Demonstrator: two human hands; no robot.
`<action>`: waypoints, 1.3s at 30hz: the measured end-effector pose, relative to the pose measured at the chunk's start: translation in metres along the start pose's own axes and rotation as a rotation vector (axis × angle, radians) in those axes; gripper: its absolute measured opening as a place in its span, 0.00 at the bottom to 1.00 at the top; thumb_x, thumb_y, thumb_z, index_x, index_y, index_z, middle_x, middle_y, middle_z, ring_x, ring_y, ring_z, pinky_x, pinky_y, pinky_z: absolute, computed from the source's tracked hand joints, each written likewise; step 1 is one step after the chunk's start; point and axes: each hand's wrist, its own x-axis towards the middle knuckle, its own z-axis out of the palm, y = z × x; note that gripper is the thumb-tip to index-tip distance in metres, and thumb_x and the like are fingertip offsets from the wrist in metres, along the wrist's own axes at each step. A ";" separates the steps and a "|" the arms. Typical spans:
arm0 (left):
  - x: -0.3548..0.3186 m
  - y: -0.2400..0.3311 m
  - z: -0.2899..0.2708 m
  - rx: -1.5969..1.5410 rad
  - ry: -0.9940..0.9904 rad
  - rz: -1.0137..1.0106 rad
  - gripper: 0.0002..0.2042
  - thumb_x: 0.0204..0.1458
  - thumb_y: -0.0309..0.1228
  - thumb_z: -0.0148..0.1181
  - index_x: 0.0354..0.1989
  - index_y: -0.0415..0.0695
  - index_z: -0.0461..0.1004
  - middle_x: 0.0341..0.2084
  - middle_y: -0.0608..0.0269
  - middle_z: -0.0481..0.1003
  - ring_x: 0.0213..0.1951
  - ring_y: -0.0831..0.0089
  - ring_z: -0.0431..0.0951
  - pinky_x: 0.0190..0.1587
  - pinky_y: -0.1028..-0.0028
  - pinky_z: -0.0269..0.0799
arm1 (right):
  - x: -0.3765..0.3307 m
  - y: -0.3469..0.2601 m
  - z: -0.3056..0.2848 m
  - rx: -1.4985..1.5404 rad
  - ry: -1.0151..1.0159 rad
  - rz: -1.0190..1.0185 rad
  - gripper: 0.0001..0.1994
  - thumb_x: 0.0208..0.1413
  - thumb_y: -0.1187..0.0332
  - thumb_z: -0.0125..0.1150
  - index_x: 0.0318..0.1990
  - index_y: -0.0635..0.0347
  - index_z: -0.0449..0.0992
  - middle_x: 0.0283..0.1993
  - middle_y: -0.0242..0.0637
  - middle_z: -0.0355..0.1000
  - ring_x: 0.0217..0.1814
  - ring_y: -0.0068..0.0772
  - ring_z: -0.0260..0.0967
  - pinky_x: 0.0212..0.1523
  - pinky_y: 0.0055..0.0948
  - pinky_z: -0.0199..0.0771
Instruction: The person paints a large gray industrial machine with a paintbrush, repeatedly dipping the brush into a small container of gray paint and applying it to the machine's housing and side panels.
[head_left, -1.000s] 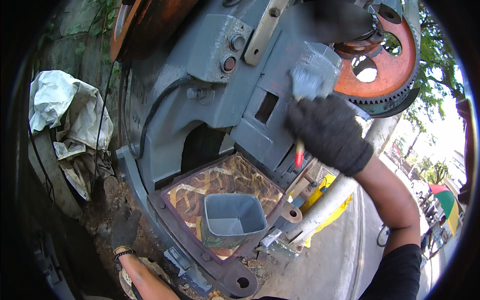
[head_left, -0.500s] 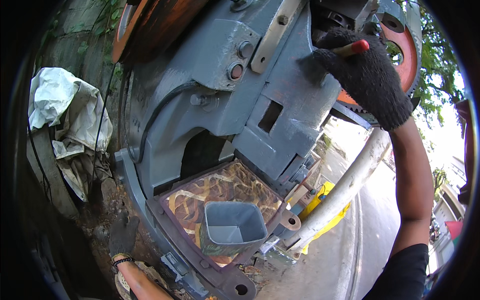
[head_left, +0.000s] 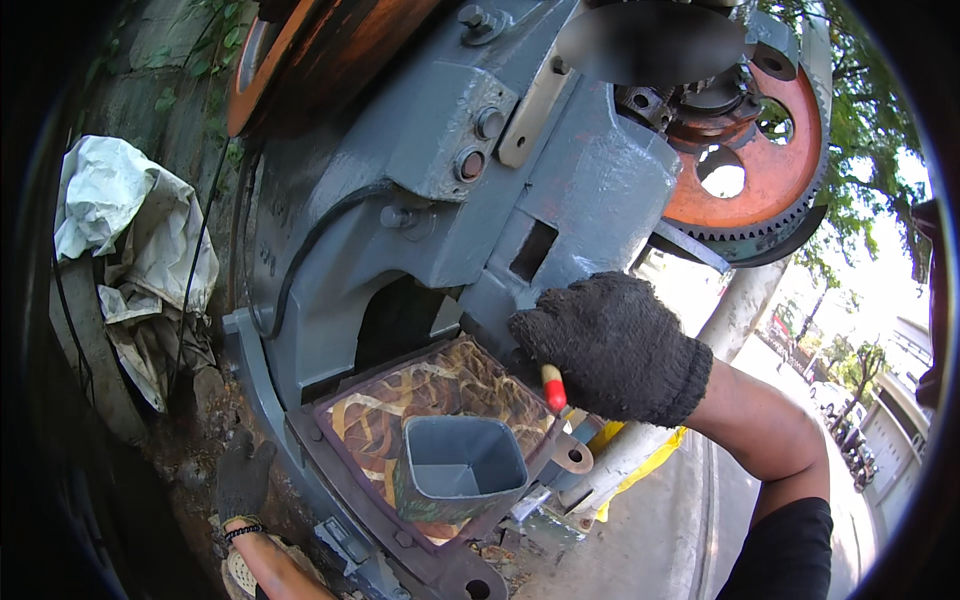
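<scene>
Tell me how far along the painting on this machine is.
Done: most of the machine body looks evenly grey. In hand: the gloved right hand grips a red-handled brush above the grey paint cup. Left: the gear wheel remains rusty orange.

Single head-worn fisheye view, close, downward onto grey machine (head_left: 420, 200).

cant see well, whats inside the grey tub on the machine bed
The grey tub shows only bare grey walls and floor; its nearest corner is hidden by its rim.

Container (head_left: 462, 468) on machine's patterned tray (head_left: 400, 415), gloved right hand (head_left: 610, 345) just right, above.
</scene>
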 end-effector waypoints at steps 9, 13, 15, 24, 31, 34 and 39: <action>-0.001 -0.003 -0.010 -0.003 -0.018 -0.024 0.34 0.60 0.45 0.63 0.67 0.29 0.70 0.64 0.35 0.72 0.67 0.46 0.72 0.69 0.58 0.65 | 0.003 0.073 -0.078 0.104 0.397 0.599 0.14 0.64 0.61 0.69 0.49 0.62 0.82 0.42 0.43 0.83 0.45 0.36 0.83 0.47 0.34 0.82; -0.001 -0.012 -0.015 -0.021 -0.024 -0.042 0.34 0.61 0.46 0.63 0.67 0.29 0.69 0.65 0.34 0.72 0.68 0.47 0.71 0.69 0.58 0.65 | -0.010 0.081 -0.082 -0.465 0.548 0.109 0.16 0.59 0.58 0.74 0.49 0.57 0.82 0.38 0.40 0.81 0.39 0.39 0.82 0.43 0.37 0.81; -0.002 -0.014 -0.016 -0.047 0.006 0.003 0.35 0.60 0.47 0.63 0.67 0.29 0.69 0.64 0.34 0.72 0.67 0.47 0.72 0.69 0.58 0.65 | -0.015 0.068 -0.062 -0.560 0.457 0.096 0.16 0.58 0.59 0.72 0.50 0.54 0.80 0.36 0.37 0.78 0.35 0.40 0.79 0.39 0.38 0.78; -0.001 -0.004 -0.011 0.014 0.003 0.028 0.38 0.58 0.49 0.64 0.67 0.27 0.68 0.63 0.34 0.74 0.64 0.46 0.75 0.67 0.57 0.67 | -0.050 0.011 -0.013 -0.062 0.196 0.113 0.13 0.57 0.62 0.66 0.48 0.53 0.81 0.34 0.36 0.77 0.35 0.42 0.79 0.37 0.41 0.77; 0.002 -0.006 -0.001 0.137 -0.003 0.022 0.37 0.59 0.53 0.61 0.65 0.30 0.72 0.58 0.36 0.78 0.62 0.46 0.77 0.65 0.59 0.68 | -0.065 0.096 -0.077 0.193 0.508 0.467 0.15 0.61 0.60 0.73 0.50 0.58 0.85 0.47 0.39 0.84 0.45 0.30 0.82 0.47 0.32 0.83; 0.004 -0.009 0.002 0.110 -0.055 -0.015 0.36 0.59 0.53 0.61 0.63 0.30 0.73 0.58 0.37 0.78 0.62 0.46 0.77 0.65 0.58 0.68 | -0.084 0.106 -0.071 -0.043 0.741 0.291 0.17 0.59 0.63 0.74 0.54 0.56 0.83 0.42 0.40 0.83 0.41 0.36 0.81 0.43 0.36 0.82; 0.003 -0.007 0.006 0.175 -0.060 -0.019 0.35 0.58 0.55 0.61 0.60 0.32 0.76 0.55 0.37 0.79 0.60 0.45 0.78 0.63 0.57 0.69 | -0.108 0.094 -0.017 -0.230 0.612 0.176 0.21 0.54 0.64 0.75 0.56 0.54 0.81 0.40 0.42 0.79 0.40 0.47 0.78 0.40 0.44 0.75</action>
